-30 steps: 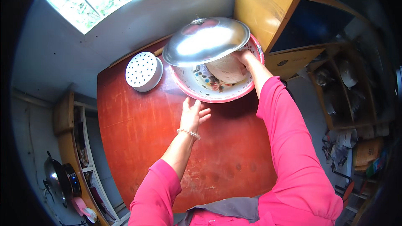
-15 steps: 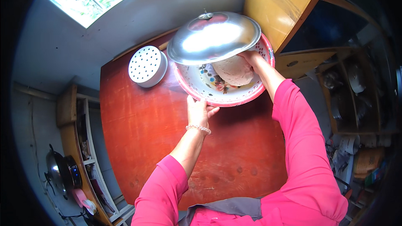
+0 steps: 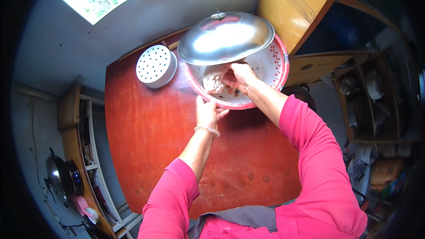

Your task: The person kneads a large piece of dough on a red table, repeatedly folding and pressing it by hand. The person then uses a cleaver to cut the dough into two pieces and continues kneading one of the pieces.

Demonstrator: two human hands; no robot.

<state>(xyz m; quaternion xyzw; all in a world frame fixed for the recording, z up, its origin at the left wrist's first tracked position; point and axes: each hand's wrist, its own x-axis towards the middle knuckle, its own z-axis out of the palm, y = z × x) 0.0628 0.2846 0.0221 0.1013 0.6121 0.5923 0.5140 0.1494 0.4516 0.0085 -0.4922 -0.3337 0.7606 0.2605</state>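
Observation:
A white enamel basin [image 3: 268, 68] with a red rim and a printed floral bottom stands towards the back of the red table. Over its far part leans a shiny domed metal lid [image 3: 226, 40], which hides some of the inside. A lump of pale dough [image 3: 214, 82] lies at the basin's left side, partly under the lid. My right hand [image 3: 242, 78] reaches into the basin, its fingers curled against the dough's right side. At the near left rim, my left hand [image 3: 209, 113] holds the basin's edge; a beaded bracelet circles that wrist.
Left of the basin, a white perforated round container [image 3: 156, 66] sits on the red table [image 3: 208, 159]. A yellow wooden cabinet [image 3: 296, 9] rises at the back right. Shelves with kitchenware [image 3: 372, 93] stand to the right, and a dark pan [image 3: 56, 175] is at the far left.
My right hand has moved left inside the basin, and the dough has shifted from the right side to the left. My left hand stays at the rim.

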